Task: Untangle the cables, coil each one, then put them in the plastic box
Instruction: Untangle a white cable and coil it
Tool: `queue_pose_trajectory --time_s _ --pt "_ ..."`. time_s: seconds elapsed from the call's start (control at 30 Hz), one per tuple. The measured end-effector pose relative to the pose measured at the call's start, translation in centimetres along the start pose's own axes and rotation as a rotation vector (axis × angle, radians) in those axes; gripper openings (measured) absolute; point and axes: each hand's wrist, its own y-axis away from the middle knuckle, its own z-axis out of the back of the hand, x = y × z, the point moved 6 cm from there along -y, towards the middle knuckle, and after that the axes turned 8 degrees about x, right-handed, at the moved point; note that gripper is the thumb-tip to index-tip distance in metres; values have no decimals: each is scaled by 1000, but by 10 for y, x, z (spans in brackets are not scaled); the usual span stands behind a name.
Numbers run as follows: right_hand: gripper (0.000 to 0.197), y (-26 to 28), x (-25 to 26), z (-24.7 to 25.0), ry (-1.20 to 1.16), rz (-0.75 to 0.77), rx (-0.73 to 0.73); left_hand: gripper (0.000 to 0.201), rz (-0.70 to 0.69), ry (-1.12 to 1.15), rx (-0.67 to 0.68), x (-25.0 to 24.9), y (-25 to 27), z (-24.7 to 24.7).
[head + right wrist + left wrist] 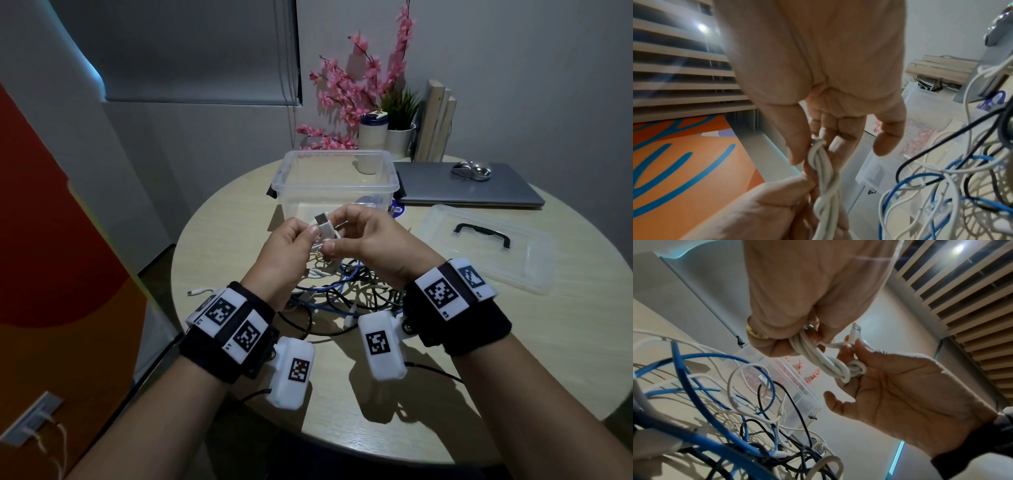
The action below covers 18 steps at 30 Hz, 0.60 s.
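Both hands are raised above the round bench (513, 342), close together in front of the plastic box (337, 186), and both are closed on the same white USB cable (830, 363); the left hand (286, 253) curls its fingers round the bundled loops, a gold ring showing on one finger in the left wrist view; the right hand (370, 240) pinches the cable near its USB plug (322, 219), which points up and away between the two thumbs. The cable is wound into a short, twisted hank that runs from one fist to the other; whether its loose end is tucked into the hank is hard to tell, since fingers cover it.

Below the hands a tangle of cables (342, 294), blue, black and white, lies on the bench, clear of the held one. The box stands open behind the tangle; something small and pale seems to lie at its bottom, though the clear wall blurs it. The clear lid (489, 246) with a black handle lies flat to the right; a closed laptop (469, 188) with a mouse (472, 170) on it sits behind the lid; pink artificial flowers (356, 89) stand at the far edge.
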Motion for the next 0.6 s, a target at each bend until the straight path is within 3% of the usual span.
queue_pose_trajectory --time_s 0.2,0.4,0.47,0.6 --pt "25 -3 -8 2 34 -32 -114 23 0 -26 -55 9 -2 4" --pt "19 -2 -9 19 -18 -89 -190 25 68 351 4 9 4 11" --pt "13 0 -6 20 -39 -79 -162 23 70 410 3 8 3 16" --pt "19 1 0 18 -105 -32 -165 20 62 453 -66 7 3 23"
